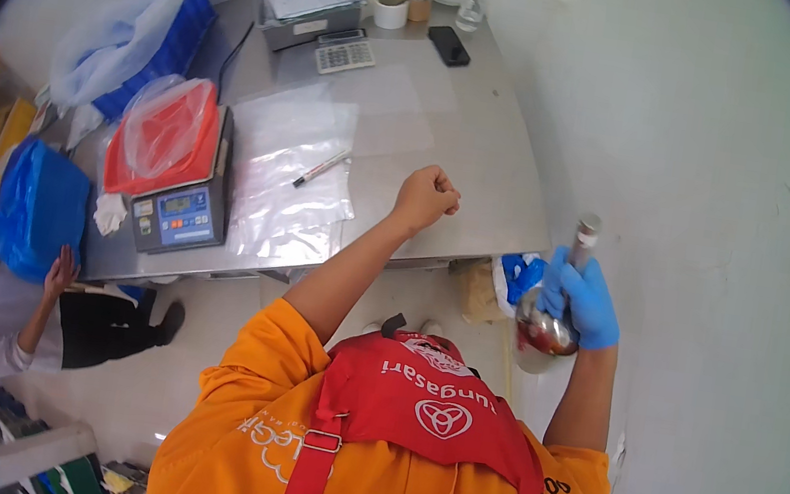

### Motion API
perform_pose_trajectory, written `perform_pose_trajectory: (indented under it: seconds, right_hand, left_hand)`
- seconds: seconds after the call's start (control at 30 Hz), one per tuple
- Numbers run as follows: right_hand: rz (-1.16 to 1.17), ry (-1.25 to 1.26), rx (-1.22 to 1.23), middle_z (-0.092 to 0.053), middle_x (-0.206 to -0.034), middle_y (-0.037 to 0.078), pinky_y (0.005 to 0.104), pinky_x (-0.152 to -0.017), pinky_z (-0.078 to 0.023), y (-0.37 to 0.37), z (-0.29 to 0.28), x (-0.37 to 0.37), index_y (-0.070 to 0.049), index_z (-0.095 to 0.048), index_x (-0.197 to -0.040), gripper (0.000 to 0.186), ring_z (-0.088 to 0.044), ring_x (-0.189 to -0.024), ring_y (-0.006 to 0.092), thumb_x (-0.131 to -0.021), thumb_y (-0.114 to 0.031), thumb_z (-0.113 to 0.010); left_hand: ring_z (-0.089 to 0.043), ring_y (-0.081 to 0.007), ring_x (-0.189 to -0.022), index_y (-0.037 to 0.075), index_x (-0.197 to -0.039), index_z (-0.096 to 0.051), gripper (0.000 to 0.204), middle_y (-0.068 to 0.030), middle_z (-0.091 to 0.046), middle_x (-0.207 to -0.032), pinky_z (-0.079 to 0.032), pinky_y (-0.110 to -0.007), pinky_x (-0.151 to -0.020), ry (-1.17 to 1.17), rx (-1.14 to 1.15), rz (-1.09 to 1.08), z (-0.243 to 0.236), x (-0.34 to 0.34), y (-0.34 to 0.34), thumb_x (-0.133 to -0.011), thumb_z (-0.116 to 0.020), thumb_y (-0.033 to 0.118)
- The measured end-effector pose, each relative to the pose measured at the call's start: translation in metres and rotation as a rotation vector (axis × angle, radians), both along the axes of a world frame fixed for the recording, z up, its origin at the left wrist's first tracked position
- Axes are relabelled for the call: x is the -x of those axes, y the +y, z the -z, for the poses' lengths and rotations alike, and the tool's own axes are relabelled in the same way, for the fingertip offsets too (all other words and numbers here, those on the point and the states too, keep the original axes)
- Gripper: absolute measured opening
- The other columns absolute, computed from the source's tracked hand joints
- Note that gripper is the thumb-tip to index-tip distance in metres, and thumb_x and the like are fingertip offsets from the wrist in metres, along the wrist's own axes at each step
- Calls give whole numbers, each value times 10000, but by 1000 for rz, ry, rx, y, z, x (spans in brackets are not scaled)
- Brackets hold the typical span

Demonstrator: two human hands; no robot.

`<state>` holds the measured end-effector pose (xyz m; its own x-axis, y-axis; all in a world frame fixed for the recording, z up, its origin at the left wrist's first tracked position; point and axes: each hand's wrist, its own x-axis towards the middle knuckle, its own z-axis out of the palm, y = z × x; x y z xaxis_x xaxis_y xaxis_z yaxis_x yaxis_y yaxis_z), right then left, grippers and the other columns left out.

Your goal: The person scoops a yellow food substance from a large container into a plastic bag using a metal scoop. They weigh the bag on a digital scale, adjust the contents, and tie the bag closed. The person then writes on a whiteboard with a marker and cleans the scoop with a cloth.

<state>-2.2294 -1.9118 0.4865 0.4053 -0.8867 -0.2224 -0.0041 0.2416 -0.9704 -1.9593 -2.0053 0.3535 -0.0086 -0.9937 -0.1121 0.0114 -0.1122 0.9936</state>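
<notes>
My bare left hand point(427, 199) hovers by the right part of the steel table point(489, 149), its fingers curled into a loose fist with nothing visible in it. In a blue glove, my right hand point(585, 299) grips a shiny metal scoop point(550, 332) beyond the table's right edge. The scoop's handle points up and its rounded bowl hangs beneath my fingers, reflecting red. Left of my left hand, a marker pen point(322, 168) lies on clear plastic bags point(285, 201) spread flat over the tabletop.
A digital scale point(179, 217) carries a red tray point(163, 139) with plastic film. Behind are a lined blue crate point(166, 43), grey paper tray point(295, 26), calculator point(345, 56), phone point(448, 46) and spray bottle point(471, 10). A co-worker's hand point(60, 271) touches a blue-wrapped bin point(37, 207). A wall point(719, 242) stands right.
</notes>
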Motion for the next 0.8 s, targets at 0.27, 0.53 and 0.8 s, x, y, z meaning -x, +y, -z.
perform_pose_trajectory:
  seconds: [0.27, 0.53, 0.8]
  right_hand:
    - [571, 84, -37, -476, -596, 0, 254, -455, -378, 96, 32, 114, -77, -497, -840, 257, -440, -454, 98, -950, -262, -638]
    - [740, 179, -191, -494, -609, 7, 250, -439, -372, 135, 51, 174, -75, -508, -816, 227, -453, -462, 92, -943, -227, -619]
    - [276, -88, -482, -512, -642, 19, 285, -462, -448, 103, 77, 230, -90, -534, -772, 376, -493, -486, 120, -952, -406, -628]
  left_hand:
    - [-635, -297, -1100, 55, -1218, -647, 430, -177, -645, -1242, -526, -351, -889, -362, 223, 619, 54, 181, -11, -796, -570, 18]
    - [-677, -327, -877, 113, -1042, -674, 301, -111, -719, -989, -545, -413, -814, -691, 312, 580, 51, 291, -33, -748, -736, 127]
    - [-690, -236, -882, 80, -1195, -658, 397, -142, -650, -1146, -561, -301, -787, 110, 421, 1218, -50, 324, 25, -801, -668, 30]
